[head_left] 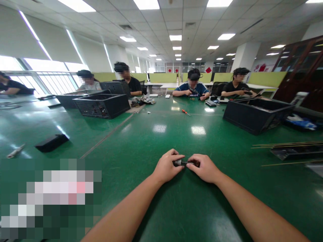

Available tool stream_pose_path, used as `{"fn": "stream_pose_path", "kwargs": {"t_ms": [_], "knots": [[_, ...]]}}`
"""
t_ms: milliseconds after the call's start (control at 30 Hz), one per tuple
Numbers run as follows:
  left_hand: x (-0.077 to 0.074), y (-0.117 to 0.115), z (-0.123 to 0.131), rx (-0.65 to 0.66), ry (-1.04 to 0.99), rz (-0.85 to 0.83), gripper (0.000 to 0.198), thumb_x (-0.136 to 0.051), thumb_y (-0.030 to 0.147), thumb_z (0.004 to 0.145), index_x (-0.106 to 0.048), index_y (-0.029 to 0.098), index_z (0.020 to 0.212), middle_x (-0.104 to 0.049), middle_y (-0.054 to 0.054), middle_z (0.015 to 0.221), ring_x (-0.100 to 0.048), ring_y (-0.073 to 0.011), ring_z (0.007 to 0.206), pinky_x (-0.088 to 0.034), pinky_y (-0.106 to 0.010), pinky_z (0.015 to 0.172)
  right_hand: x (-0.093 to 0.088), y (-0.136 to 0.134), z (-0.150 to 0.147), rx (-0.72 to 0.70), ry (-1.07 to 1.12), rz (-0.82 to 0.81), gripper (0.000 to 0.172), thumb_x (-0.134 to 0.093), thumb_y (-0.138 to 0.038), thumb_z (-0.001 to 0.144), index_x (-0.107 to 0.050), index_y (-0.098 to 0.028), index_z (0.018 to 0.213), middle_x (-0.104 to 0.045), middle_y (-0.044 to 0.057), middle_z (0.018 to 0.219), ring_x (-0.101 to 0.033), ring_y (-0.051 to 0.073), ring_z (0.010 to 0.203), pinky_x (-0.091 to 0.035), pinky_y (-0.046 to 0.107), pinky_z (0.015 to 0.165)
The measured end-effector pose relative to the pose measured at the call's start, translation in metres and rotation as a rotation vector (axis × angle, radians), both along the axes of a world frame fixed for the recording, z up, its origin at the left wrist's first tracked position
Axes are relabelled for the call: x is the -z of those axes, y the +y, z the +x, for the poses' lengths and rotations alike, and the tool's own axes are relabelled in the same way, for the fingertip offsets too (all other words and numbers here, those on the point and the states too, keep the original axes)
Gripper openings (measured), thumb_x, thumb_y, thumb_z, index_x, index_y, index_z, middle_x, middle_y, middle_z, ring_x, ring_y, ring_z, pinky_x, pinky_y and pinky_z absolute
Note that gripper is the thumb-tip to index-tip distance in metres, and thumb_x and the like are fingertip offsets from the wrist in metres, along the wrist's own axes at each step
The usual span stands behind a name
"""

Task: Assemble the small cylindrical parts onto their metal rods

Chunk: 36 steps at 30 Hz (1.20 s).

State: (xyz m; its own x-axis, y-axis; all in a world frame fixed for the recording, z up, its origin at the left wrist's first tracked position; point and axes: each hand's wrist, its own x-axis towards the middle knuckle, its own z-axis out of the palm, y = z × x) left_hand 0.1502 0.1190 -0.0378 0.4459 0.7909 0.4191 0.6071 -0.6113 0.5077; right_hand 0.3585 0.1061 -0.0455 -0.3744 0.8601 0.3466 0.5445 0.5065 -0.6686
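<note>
Over the green tabletop (141,141), my left hand (168,167) is closed around a small grey metal cylinder (178,162) with a narrower dark shaft pointing right. My right hand (204,168) is closed beside it, fingertips pinching a small dark brownish piece (196,163) at the shaft's end. Whether the shaft and this piece are joined I cannot tell, since my fingers cover much of both. Both forearms rest low, coming in from the bottom edge.
A black computer case (101,106) stands at left, another case (257,114) at right. A screwdriver (186,112) lies ahead. At left is a black block (51,143); at right, thin brass-coloured rods (285,145) lie by a dark tray. Several people sit across the table, one in blue (188,89).
</note>
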Motion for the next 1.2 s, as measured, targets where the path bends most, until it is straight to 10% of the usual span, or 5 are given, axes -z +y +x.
{"fn": "stream_pose_path", "kwargs": {"t_ms": [1200], "knots": [[-0.0018,0.0036,-0.0037,-0.047,-0.067,-0.022,0.036,-0.073,0.018,0.070,-0.072,0.026,0.105,-0.060,-0.002,0.094,-0.060,-0.0148,0.083,-0.051,-0.027,0.076,0.0005,0.0040,0.0073,0.050,-0.002,-0.009,0.015,-0.061,-0.030,0.083,-0.071,-0.018,0.085,-0.067,0.002,0.072,-0.056,0.014,0.063,-0.040,0.025,0.059]]}}
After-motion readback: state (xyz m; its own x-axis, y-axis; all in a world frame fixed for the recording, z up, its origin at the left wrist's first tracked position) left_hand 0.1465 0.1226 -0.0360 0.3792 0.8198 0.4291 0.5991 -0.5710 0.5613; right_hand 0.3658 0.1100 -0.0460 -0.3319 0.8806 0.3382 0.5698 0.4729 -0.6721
